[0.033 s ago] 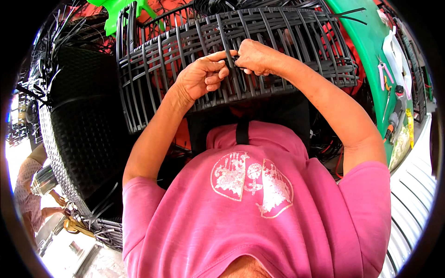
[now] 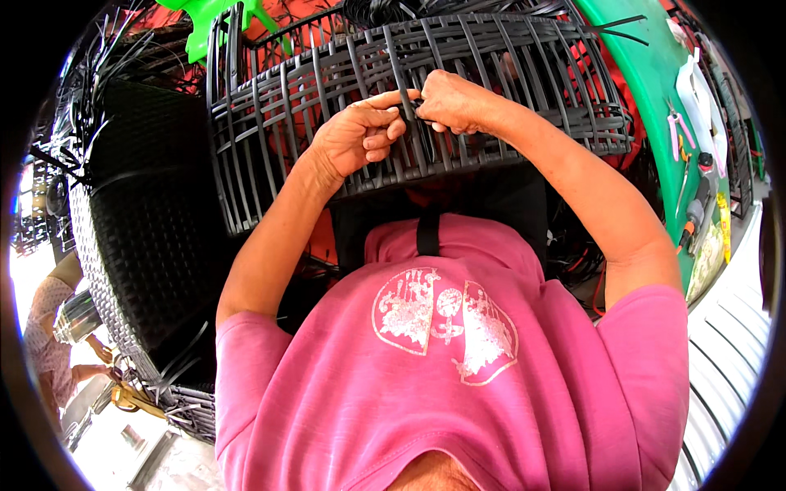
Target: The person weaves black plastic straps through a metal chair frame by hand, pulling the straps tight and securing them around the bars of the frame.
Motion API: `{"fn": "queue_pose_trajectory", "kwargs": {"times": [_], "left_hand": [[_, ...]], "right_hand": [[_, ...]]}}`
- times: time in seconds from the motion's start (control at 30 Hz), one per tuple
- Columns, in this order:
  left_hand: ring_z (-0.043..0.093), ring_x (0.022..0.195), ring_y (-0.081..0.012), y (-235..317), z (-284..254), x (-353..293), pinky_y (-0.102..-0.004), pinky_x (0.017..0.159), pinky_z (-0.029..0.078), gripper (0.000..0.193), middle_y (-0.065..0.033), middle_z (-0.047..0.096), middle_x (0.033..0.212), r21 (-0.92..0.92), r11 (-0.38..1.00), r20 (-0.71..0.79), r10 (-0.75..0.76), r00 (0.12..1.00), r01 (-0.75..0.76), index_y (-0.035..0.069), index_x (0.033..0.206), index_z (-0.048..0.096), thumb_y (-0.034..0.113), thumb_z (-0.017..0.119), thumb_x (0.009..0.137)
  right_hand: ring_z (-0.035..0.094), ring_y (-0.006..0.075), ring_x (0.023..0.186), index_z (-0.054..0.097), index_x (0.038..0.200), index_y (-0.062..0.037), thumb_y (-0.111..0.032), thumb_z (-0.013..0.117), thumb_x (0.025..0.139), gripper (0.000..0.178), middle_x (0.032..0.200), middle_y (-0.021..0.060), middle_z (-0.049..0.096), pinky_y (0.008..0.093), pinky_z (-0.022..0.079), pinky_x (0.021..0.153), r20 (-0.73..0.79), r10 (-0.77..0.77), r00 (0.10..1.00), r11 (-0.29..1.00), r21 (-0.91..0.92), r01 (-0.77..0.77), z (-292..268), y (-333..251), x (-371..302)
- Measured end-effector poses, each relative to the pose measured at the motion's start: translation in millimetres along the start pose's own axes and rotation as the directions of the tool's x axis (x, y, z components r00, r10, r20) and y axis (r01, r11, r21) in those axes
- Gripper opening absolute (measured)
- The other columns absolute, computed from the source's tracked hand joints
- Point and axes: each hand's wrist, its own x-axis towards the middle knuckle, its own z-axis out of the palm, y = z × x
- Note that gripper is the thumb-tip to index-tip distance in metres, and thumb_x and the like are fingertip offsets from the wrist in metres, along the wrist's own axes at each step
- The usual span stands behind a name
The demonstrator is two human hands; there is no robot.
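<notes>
In front of me stands a curved frame of black plastic wicker (image 2: 327,82), with upright ribs and loosely woven cross strips. My left hand (image 2: 360,135) is at its middle, index finger stretched along a rib towards my right hand, the other fingers curled in. Whether anything lies between its thumb and fingers does not show. Beside it, my right hand (image 2: 454,102) is closed in a fist against the weave, gripping a black wicker strip (image 2: 420,104); only a short dark piece shows between the two hands.
On the left rises a tightly woven black wicker piece (image 2: 147,221) with loose strip ends. A green surface (image 2: 667,106) at right carries pink-handled snips (image 2: 679,131) and a tool with an orange part (image 2: 694,214). Another person's arm (image 2: 90,371) shows at far left.
</notes>
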Motion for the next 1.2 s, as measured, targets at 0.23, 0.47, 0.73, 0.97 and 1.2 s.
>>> {"fn": "queue_pose_trajectory", "kwargs": {"times": [0.23, 0.47, 0.73, 0.97, 1.2], "left_hand": [[0.033, 0.041, -0.0020, 1.0, -4.8, 4.8, -0.0179, 0.034, 0.031, 0.032, -0.0013, 0.052, 0.070, 0.015, 1.000, 0.000, 0.006, 1.000, -0.006, 0.004, 0.125, 0.048, 0.005, 0.041, 0.093], [0.035, 0.041, -0.0018, -5.9, -7.2, 6.8, -0.0171, 0.036, 0.033, 0.039, -0.0017, 0.054, 0.071, -0.063, 0.996, 0.047, 0.064, 0.997, -0.061, 0.007, 0.132, 0.042, 0.006, 0.042, 0.093], [0.041, 0.032, -0.0077, 5.8, 21.0, -13.2, -0.0241, 0.029, 0.033, 0.022, -0.0089, 0.055, 0.055, 0.558, 0.824, -0.148, -0.012, 0.989, 0.093, 0.003, 0.110, 0.050, 0.015, 0.045, 0.093], [0.042, 0.033, -0.0143, 16.9, 43.4, -6.4, -0.0291, 0.032, 0.033, 0.018, -0.0080, 0.053, 0.051, 0.927, 0.221, -0.299, -0.050, 0.953, 0.303, 0.005, 0.098, 0.047, 0.021, 0.042, 0.095], [0.045, 0.034, -0.0155, -4.9, 33.0, -17.4, -0.0296, 0.030, 0.035, 0.019, -0.0088, 0.054, 0.051, 0.947, 0.294, -0.184, 0.158, 0.970, 0.131, 0.004, 0.092, 0.049, 0.022, 0.044, 0.094]], "right_hand": [[0.047, 0.0193, 0.040, 0.054, 0.059, 0.0009, -0.021, 0.048, 0.080, 0.031, 0.050, 0.0102, 0.052, 0.0315, 0.037, 0.037, 0.017, -0.031, 0.999, 0.995, -0.098, 0.033, -4.9, -8.8, -3.0], [0.042, 0.0170, 0.034, 0.054, 0.057, 0.0019, -0.008, 0.051, 0.073, 0.019, 0.047, 0.0081, 0.050, 0.0321, 0.033, 0.033, 0.075, -0.031, 0.997, 0.999, -0.012, 0.032, -9.1, -5.7, 2.0], [0.058, 0.0426, 0.066, 0.059, 0.064, 0.0028, -0.018, 0.058, 0.070, 0.022, 0.063, 0.0251, 0.056, 0.0486, 0.046, 0.061, -0.227, -0.480, 0.848, 0.874, -0.207, 0.439, 23.7, 30.1, -7.7], [0.057, 0.0307, 0.060, 0.061, 0.075, 0.0001, -0.025, 0.058, 0.081, 0.026, 0.063, 0.0157, 0.058, 0.0399, 0.044, 0.058, -0.341, -0.559, 0.756, 0.828, -0.175, 0.533, 35.2, 44.2, -15.7], [0.061, 0.0339, 0.067, 0.066, 0.085, -0.0033, -0.030, 0.059, 0.081, 0.028, 0.069, 0.0157, 0.061, 0.0420, 0.047, 0.063, -0.310, -0.517, 0.798, 0.849, -0.069, 0.523, 36.5, 46.9, -21.5]]}}
